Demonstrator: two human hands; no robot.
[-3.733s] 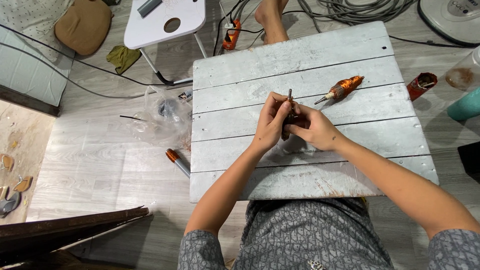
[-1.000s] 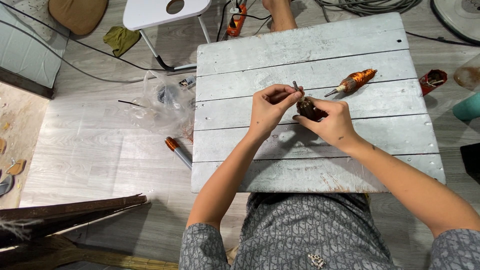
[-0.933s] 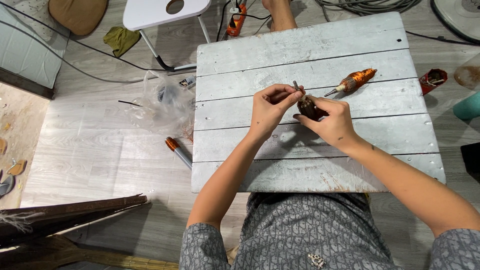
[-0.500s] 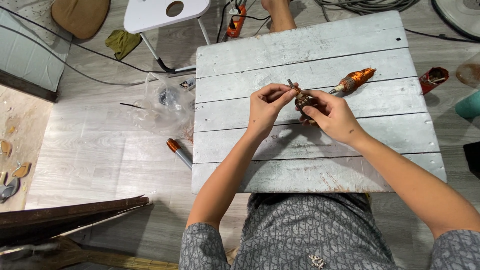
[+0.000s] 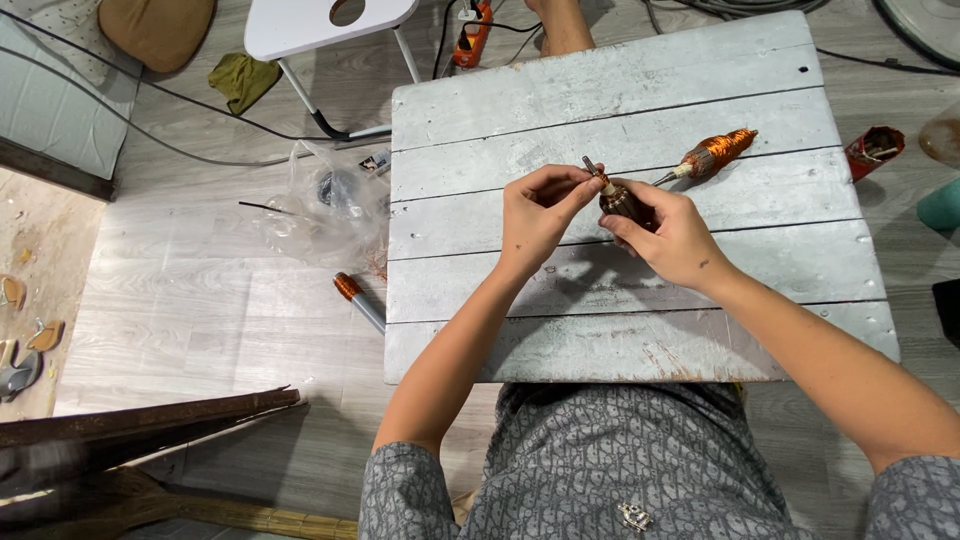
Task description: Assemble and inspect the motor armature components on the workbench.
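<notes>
Gripped between both hands — left hand [image 5: 537,213] pinching the shaft tip, right hand [image 5: 672,235] closed round the body — dark motor armature [image 5: 618,199], above white plank table [image 5: 620,300].

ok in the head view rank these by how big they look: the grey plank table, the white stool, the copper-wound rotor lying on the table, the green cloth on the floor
1. grey plank table
2. white stool, though cut off by the frame edge
3. green cloth
4. copper-wound rotor

The cloth and rotor look close; the rotor sits nearer the camera, so that order is unsure.
</notes>
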